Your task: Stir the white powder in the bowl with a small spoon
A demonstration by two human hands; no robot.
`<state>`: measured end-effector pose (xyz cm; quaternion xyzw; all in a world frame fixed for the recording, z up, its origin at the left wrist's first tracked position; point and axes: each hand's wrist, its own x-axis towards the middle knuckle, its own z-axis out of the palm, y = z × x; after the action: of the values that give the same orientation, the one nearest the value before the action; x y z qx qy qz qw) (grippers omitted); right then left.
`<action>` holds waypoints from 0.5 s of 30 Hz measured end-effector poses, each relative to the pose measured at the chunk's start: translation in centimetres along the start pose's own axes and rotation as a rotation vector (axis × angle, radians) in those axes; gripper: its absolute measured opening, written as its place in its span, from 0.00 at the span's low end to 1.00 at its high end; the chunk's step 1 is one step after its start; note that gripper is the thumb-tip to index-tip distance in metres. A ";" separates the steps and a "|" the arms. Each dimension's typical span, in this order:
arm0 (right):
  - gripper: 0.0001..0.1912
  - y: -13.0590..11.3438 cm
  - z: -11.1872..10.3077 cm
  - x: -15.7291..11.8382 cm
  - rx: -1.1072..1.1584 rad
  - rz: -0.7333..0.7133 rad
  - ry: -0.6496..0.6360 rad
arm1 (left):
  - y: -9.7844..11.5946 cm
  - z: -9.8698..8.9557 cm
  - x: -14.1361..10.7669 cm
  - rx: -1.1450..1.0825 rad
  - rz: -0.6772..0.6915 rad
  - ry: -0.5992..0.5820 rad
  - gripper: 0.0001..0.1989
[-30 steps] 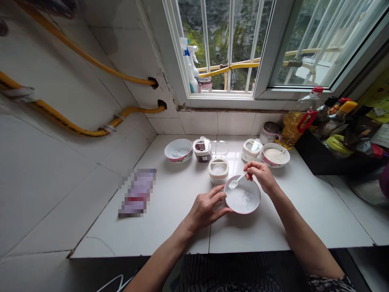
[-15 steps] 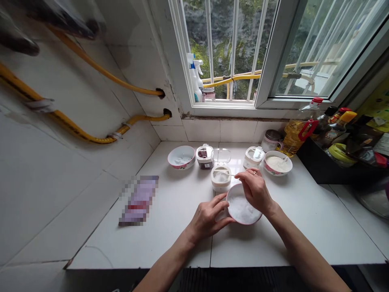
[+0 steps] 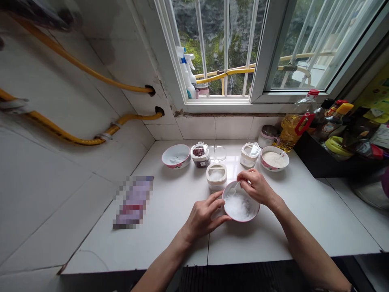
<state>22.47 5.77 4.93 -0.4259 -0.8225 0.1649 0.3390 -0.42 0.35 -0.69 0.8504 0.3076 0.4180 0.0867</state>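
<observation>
My left hand (image 3: 205, 217) grips the left rim of a bowl (image 3: 243, 219) with a pink edge. White grains (image 3: 240, 206) lie in this bowl. Pinched in my right hand (image 3: 254, 187) is a small white spoon (image 3: 233, 190), its head over the grains inside the bowl. Just behind the bowl stands a seasoning jar (image 3: 216, 178) with its clear lid (image 3: 217, 153) flipped up and white powder inside. A second jar with dark red contents (image 3: 199, 155) is behind it on the left, and a lidded white jar (image 3: 249, 155) is on the right.
A floral bowl (image 3: 176, 156) stands at the back left, another with pale powder (image 3: 274, 159) at the right. Beyond it are a mug (image 3: 267, 137), an oil bottle (image 3: 293, 129) and a black box (image 3: 310, 156) of condiments. A blurred purple packet (image 3: 133, 202) lies left, near the tiled wall.
My right hand has brought the spoon from the open jar to over the bowl, with the spoon head now inside it. My left hand still grips the bowl. The view has shifted slightly.
</observation>
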 end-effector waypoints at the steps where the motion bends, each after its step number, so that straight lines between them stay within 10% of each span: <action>1: 0.12 -0.1 0.1 0.0 0.016 -0.009 -0.016 | 0.0 0.0 0.0 -0.001 0.000 -0.003 0.14; 15: 0.12 -0.7 0.4 -0.1 0.157 0.048 -0.037 | 0.0 0.0 -0.1 0.000 -0.015 -0.020 0.14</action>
<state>21.77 5.30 5.05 -0.4147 -0.8025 0.2448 0.3522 -0.53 0.28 -0.77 0.8522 0.3133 0.4086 0.0930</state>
